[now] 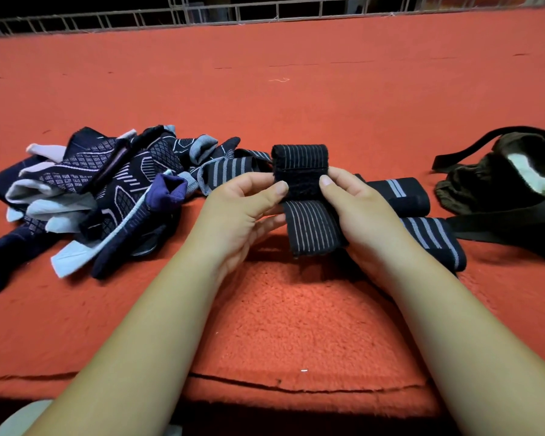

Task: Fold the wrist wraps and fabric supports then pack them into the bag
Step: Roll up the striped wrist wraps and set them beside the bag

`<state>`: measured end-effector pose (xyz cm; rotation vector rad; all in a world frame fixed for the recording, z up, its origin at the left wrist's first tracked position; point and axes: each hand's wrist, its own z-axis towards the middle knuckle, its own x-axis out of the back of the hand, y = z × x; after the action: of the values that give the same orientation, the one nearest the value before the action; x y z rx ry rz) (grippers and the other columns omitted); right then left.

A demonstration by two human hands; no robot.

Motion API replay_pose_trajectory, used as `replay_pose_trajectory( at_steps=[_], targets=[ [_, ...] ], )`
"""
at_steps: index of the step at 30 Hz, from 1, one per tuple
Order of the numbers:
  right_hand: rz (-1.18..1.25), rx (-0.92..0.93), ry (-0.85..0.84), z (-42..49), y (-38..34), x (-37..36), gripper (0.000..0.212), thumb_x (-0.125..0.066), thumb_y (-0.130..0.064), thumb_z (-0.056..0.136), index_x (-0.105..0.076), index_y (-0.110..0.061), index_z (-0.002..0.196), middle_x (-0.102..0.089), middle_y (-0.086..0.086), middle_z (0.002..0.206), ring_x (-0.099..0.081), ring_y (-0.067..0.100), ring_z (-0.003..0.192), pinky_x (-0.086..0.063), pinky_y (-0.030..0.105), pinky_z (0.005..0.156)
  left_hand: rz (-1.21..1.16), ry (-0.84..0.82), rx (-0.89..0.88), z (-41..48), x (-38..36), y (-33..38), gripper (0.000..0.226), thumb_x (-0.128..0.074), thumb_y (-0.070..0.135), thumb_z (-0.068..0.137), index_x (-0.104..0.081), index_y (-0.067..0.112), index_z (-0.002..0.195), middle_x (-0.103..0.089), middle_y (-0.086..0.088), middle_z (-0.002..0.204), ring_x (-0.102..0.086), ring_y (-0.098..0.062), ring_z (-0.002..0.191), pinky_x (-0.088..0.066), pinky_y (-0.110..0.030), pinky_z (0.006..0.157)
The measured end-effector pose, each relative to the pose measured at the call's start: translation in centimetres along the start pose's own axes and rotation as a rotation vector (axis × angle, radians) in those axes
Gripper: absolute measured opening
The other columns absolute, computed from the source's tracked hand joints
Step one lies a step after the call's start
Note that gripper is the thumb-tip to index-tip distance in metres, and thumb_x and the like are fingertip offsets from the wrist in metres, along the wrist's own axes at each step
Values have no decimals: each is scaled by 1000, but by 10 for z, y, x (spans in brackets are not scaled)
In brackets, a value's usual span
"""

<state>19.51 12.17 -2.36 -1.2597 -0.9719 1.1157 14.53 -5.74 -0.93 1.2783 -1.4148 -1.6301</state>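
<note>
Above an orange-red fleecy blanket [296, 325], both hands hold up a black wrist wrap [300, 160] with thin grey stripes. Its upper end is folded over into a loop, and a fuzzy black fastening patch lies across its middle. Its striped tail hangs down between the palms. The left hand [243, 212] pinches the wrap's left edge, with the thumb pressed on the front of the patch and the other fingers [269, 220] curled in behind and below. The right hand [356, 212] pinches the right edge the same way, thumb on the front, and its other fingers are hidden behind the fabric. To the left of the wrap, a loose pile of fabric supports [107, 190] in dark navy, pale grey and white patterned knit lies tangled on the blanket. An unfolded striped strap [230, 166] trails from the pile almost up to the wrap. Just to the right of the wrap and behind the right hand rests a rolled black wrap [400, 193] with a pale band. A second rolled wrap [434, 243] with several grey stripes lies beside the right wrist. Farther right of the wrap sits a dark olive bag [485, 184], its mouth open to show a pale lining, with black webbing straps [501, 226] spread on the blanket. Well beyond the wrap, a wire grid railing [233, 11] runs along the blanket's far edge.
</note>
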Motion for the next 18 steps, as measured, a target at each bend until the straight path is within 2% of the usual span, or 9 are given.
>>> replay_pose_trajectory(
  at_steps=[3, 6, 8, 10, 13, 16, 18],
  targets=[
    [28, -13, -7, 0, -1, 0, 29, -50, -28, 114, -72, -26, 133, -79, -4, 122, -74, 18, 118, -54, 35, 100, -38, -2, 15, 1, -3, -2, 7, -75, 8, 94, -70, 14, 95, -77, -2, 89, -73, -10, 69, -61, -21, 64],
    [41, -32, -28, 0, -2, -1, 30, -49, -28, 115, -71, -26, 134, -79, -3, 122, -74, 18, 117, -55, 34, 98, -62, -7, 13, 3, -2, -3, 16, -80, 13, 83, -69, 12, 96, -75, -5, 90, -72, -10, 68, -61, -22, 65],
    [81, -51, -29, 1, -2, 0, 29, -49, -29, 115, -71, -26, 134, -79, -2, 123, -74, 19, 117, -55, 34, 95, -76, -6, 4, 4, -1, -3, 16, -79, 12, 83, -69, 12, 95, -75, -4, 89, -72, -9, 69, -60, -21, 66],
    [133, -70, -42, 1, -2, 1, 29, -50, -30, 114, -71, -28, 135, -78, 0, 125, -73, 22, 119, -57, 39, 96, -100, 6, -6, 5, 0, -4, 9, -73, 4, 93, -71, 11, 97, -77, -2, 89, -72, -8, 71, -59, -19, 68],
    [240, -103, -63, 4, -3, 1, 30, -48, -29, 114, -71, -30, 134, -75, 9, 132, -71, 25, 114, -56, 45, 92, -116, 37, -15, 9, 3, -5, 19, -64, -3, 100, -74, 7, 113, -79, -5, 103, -76, -11, 88, -59, -18, 74],
    [429, -139, -69, 7, -7, 1, 37, -46, -31, 114, -71, -11, 131, -72, 19, 132, -72, 28, 110, -61, 46, 87, -106, 34, -13, 9, 5, -4, 25, -58, -6, 103, -75, 7, 114, -81, -6, 104, -77, -10, 92, -58, -17, 77],
    [482, -159, -68, 8, -6, 3, 43, -43, -38, 113, -72, -7, 123, -72, 23, 123, -71, 34, 107, -58, 53, 94, -91, 40, -15, 7, 4, -1, 26, -56, -4, 105, -76, 7, 118, -80, -8, 106, -77, -10, 93, -59, -17, 79]
  ],
)
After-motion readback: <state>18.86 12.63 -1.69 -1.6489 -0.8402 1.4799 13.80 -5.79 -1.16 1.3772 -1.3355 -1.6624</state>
